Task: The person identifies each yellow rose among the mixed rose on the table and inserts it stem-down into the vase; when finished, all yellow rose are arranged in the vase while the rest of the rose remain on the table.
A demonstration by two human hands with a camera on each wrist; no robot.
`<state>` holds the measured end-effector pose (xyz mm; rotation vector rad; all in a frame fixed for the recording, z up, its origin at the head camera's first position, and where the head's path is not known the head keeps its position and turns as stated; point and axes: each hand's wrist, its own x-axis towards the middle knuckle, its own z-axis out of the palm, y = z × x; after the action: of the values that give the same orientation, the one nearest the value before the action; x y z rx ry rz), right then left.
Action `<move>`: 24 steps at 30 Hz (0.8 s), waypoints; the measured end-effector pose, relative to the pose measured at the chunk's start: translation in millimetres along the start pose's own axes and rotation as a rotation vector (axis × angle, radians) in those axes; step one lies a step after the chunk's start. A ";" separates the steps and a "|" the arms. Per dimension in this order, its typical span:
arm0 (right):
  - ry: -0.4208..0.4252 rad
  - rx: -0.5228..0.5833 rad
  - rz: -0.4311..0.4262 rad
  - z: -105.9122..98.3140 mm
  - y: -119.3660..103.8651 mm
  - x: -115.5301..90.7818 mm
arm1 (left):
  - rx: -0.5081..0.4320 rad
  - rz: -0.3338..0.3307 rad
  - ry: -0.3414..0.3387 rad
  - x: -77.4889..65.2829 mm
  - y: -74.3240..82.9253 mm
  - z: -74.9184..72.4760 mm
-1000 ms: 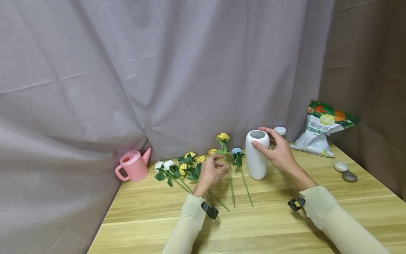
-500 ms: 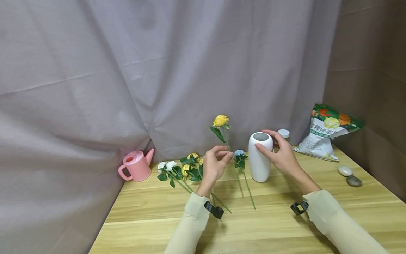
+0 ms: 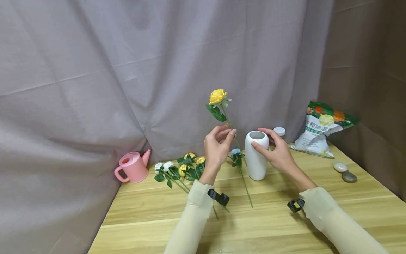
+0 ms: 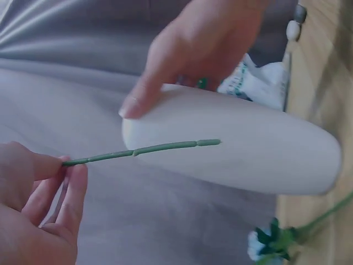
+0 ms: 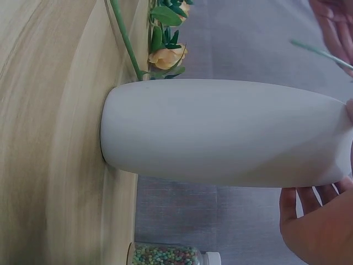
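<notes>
In the head view a yellow rose (image 3: 218, 96) with green leaves stands tilted above the table. My left hand (image 3: 219, 146) pinches its stem between thumb and fingertips. The stem's bare lower end (image 4: 207, 142) crosses in front of the vase in the left wrist view; the right wrist view shows it apart from the vase. The white vase (image 3: 255, 164) stands upright on the table, its dark mouth facing up. Around its upper part my right hand (image 3: 280, 151) holds it, thumb at the front near the rim. A blue flower (image 3: 236, 155) lies just left of the vase.
White roses (image 3: 163, 167) and several yellow roses (image 3: 183, 170) lie to the left, beside a pink watering can (image 3: 133, 167). Behind the vase is a jar of coloured beads (image 5: 165, 254). A fertilizer bag (image 3: 317, 134) and two stones (image 3: 340, 167) are at the right.
My left hand has taken a yellow rose and lifted it up from the table, bringing its stem over toward the vase. The right hand has stayed on the vase.
</notes>
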<state>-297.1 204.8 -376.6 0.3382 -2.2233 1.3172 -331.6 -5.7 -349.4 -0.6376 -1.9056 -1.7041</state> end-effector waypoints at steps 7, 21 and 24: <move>-0.009 0.005 0.015 0.1 0.8 1.0 | -0.114 0.092 0.115 21.4 45.3 2.2; -0.007 0.006 0.015 1.6 6.7 2.2 | -0.236 0.148 0.219 38.9 31.5 23.3; -0.003 0.010 0.015 3.2 14.8 4.2 | -0.181 0.135 0.204 34.4 24.9 26.5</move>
<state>-308.4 209.6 -386.4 0.3280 -2.2268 1.3371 -343.5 23.8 -310.7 -0.6183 -1.5474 -1.7936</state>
